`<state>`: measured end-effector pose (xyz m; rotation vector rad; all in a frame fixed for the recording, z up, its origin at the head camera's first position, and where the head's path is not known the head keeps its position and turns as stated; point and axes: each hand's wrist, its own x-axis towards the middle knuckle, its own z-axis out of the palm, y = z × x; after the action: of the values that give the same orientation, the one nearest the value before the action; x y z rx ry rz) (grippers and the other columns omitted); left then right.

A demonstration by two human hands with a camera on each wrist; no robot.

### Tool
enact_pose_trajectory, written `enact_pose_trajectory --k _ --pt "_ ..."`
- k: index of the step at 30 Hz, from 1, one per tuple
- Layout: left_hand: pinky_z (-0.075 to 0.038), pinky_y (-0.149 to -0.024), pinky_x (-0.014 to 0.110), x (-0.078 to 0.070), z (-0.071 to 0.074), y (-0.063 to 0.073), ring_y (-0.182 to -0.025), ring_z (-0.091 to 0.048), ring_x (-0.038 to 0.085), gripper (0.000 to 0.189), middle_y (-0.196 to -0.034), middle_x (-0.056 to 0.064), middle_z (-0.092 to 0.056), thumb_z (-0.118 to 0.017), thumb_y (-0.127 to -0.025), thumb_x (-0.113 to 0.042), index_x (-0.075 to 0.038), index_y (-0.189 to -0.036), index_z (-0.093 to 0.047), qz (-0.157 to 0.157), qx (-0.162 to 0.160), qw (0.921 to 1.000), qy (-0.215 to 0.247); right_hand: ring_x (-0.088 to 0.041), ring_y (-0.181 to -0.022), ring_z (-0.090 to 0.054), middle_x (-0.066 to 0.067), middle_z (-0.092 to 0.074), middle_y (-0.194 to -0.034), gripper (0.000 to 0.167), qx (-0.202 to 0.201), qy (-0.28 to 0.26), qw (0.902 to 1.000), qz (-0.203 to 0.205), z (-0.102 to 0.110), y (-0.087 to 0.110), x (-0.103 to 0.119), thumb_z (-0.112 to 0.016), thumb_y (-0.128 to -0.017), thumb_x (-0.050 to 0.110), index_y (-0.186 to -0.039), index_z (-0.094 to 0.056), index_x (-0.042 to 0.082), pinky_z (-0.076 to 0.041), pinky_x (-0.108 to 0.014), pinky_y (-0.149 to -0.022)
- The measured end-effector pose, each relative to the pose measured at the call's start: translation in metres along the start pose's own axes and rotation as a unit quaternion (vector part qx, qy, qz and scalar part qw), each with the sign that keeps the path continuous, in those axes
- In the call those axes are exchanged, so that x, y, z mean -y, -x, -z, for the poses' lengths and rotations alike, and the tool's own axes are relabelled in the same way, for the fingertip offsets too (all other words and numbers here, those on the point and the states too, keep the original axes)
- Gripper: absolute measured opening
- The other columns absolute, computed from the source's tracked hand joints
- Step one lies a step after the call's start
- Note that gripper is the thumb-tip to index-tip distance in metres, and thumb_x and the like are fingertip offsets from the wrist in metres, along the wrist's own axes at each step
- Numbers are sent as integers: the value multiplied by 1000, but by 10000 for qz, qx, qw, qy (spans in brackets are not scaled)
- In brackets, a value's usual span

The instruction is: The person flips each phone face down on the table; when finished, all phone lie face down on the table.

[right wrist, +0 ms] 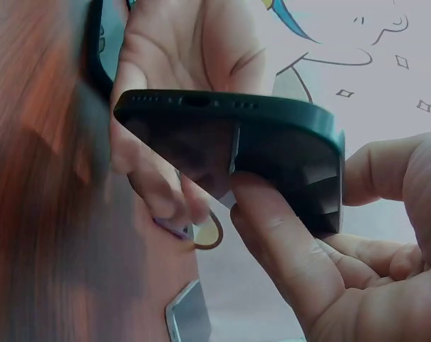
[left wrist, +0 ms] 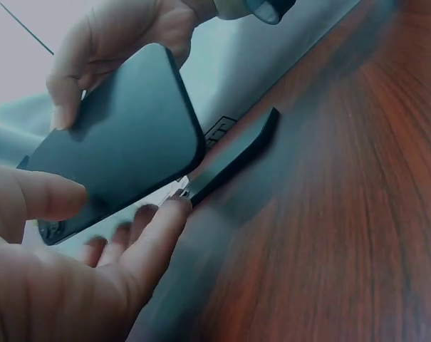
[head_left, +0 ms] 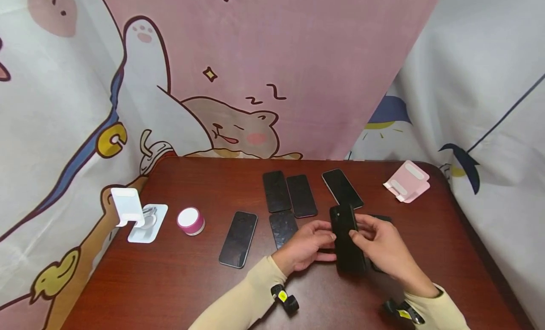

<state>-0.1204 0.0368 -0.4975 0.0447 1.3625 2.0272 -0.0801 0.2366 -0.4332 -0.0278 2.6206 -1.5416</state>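
Note:
A black phone is held tilted above the table, its back with the camera lenses towards me in the head view. My left hand grips its left edge, with the thumb on the back in the left wrist view. My right hand grips the opposite edge, thumb on the back. In the right wrist view, the phone's glossy screen and port edge show, and a right finger touches the screen. Another dark phone lies on the table, mostly hidden beneath my right hand.
More phones lie face up: two side by side, one behind my hands, one partly behind my left hand, one further left. A pink stand, white stand and round pink-and-white container occupy the sides.

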Motion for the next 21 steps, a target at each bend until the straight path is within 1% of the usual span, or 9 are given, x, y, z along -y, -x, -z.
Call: enact_pose_trajectory --k 2,5,8,10,13,16,19,21 --pt "-63 -88 54 0 -2 0 -97 -71 19 29 -114 6 -73 -65 -101 -7 -6 -130 -57 24 29 10000 -44 -14 -95 -78 -25 -73 -126 46 -20 45 10000 32 -2 0 2 -69 -102 12 -144 -59 -1 -62 -25 -68" --pt "-63 -86 54 -2 -4 -1 -97 -72 19 25 -110 5 -73 -65 -102 -8 -7 -126 -58 8 -17 10000 -60 -15 -97 -78 -24 -74 -126 45 -73 143 9998 89 -3 -1 2 -69 -102 12 -144 -59 -1 -62 -23 -71" --pt "-64 -84 55 -3 -4 -1 -95 -72 20 23 -107 6 -73 -66 -101 -7 -6 -123 -59 -40 -127 9999 -87 -14 -93 -78 -25 -74 -126 47 -113 77 9999 77 -2 -2 -1 -70 -102 12 -145 -58 -2 -62 -25 -68" --pt "-64 -83 56 -3 -3 -1 -94 -71 19 23 -106 6 -72 -66 -101 -6 -5 -122 -58 -81 -196 9997 -153 -12 -88 -78 -25 -74 -124 48 -136 0 9999 -1 0 -3 -6 -70 -102 13 -145 -57 -3 -63 -28 -64" --pt "-64 -83 56 -5 -1 -2 -94 -70 18 28 -109 8 -69 -66 -99 -2 -1 -127 -58 -140 -308 9990 -277 -10 -83 -75 -22 -72 -117 52 -161 -51 9994 -317 1 -6 -17 -72 -101 17 -146 -56 -5 -63 -31 -61" --pt "-64 -84 54 -5 1 -2 -93 -68 17 37 -109 9 -64 -64 -99 3 4 -135 -59 -184 -354 9982 -455 -9 -81 -72 -19 -67 -108 55 -158 -57 9980 -603 -1 -10 -29 -74 -101 18 -146 -55 -7 -64 -32 -62" --pt "-65 -85 49 -6 1 -2 -91 -67 15 45 -110 9 -62 -65 -99 3 7 -142 -56 -202 -400 9958 -802 -10 -79 -73 -17 -67 -103 55 -183 -8 9975 -686 -5 -14 -41 -74 -100 17 -145 -55 -8 -65 -32 -63" --pt "-65 -86 47 -7 0 -1 -92 -67 15 49 -112 10 -62 -66 -99 2 8 -146 -54 -213 -449 9934 -1033 -10 -78 -74 -16 -69 -100 53 -246 178 9973 -666 -7 -17 -48 -75 -99 17 -143 -58 -8 -64 -31 -62"
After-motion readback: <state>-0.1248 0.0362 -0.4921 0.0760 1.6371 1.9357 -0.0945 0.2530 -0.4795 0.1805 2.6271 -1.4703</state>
